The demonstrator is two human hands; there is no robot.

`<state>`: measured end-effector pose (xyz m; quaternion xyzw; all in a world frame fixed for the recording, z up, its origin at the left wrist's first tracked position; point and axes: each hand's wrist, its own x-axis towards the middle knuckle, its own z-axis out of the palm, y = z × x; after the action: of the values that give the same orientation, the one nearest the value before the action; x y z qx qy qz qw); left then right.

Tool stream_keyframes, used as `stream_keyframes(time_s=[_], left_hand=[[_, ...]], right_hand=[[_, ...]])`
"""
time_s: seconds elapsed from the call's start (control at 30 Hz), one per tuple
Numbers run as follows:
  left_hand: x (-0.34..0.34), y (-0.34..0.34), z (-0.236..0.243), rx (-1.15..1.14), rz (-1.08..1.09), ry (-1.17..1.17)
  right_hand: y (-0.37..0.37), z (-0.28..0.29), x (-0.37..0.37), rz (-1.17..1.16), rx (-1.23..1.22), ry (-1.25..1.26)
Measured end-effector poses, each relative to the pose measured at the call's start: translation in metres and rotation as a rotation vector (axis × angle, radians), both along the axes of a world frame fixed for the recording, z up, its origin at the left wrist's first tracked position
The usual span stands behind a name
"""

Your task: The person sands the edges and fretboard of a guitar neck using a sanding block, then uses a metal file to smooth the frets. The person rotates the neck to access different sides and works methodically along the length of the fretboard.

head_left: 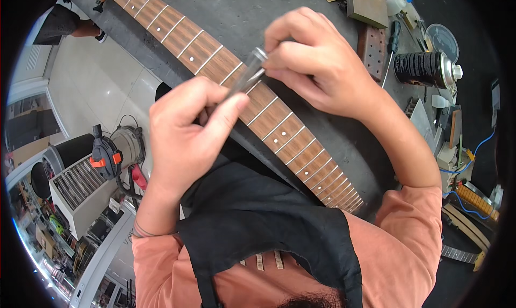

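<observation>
A guitar neck point(263, 111) with a brown fretboard, metal frets and pale dot inlays lies diagonally across the dark workbench point(344, 141). Above its middle, my left hand point(185, 128) grips the lower end of a shiny, grey, tube-like piece point(252, 66) between thumb and fingers. My right hand point(322, 66) is closed at the upper end of that piece, fingertips pinched together. A thin bright sliver shows beside the piece near the right fingertips; motion blur hides what it is. Whether the left hand touches the fretboard cannot be made out.
Right of the neck are a black spray can point(424, 69), a screwdriver point(395, 39), a brown block with holes point(372, 52) and a greenish block point(367, 4). A vacuum cleaner point(115, 149) stands on the floor at left. Another person's leg point(86, 29) shows at the upper left.
</observation>
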<state>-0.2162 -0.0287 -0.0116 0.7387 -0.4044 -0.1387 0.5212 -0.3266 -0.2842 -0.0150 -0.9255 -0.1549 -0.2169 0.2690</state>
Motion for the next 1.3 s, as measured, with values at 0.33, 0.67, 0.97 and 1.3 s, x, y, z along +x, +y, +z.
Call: stream_keyframes(time_s=[0.33,0.67,0.97,1.3], left_hand=[[0.013,0.002,-0.002,-0.142,0.16,-0.24],[-0.021,0.006,-0.008,-0.064,0.022,-0.197],[-0.014,-0.002,-0.009,-0.04,0.012,-0.342],[-0.014,-0.006,-0.003,0.028,0.033,-0.266]], right_hand=[[-0.017,0.015,0.015,-0.031,0.103,-0.019],[0.012,0.011,-0.028,-0.071,0.073,0.068],[0.009,0.001,-0.013,-0.075,0.091,0.042],[0.007,0.003,-0.012,-0.054,0.069,0.047]])
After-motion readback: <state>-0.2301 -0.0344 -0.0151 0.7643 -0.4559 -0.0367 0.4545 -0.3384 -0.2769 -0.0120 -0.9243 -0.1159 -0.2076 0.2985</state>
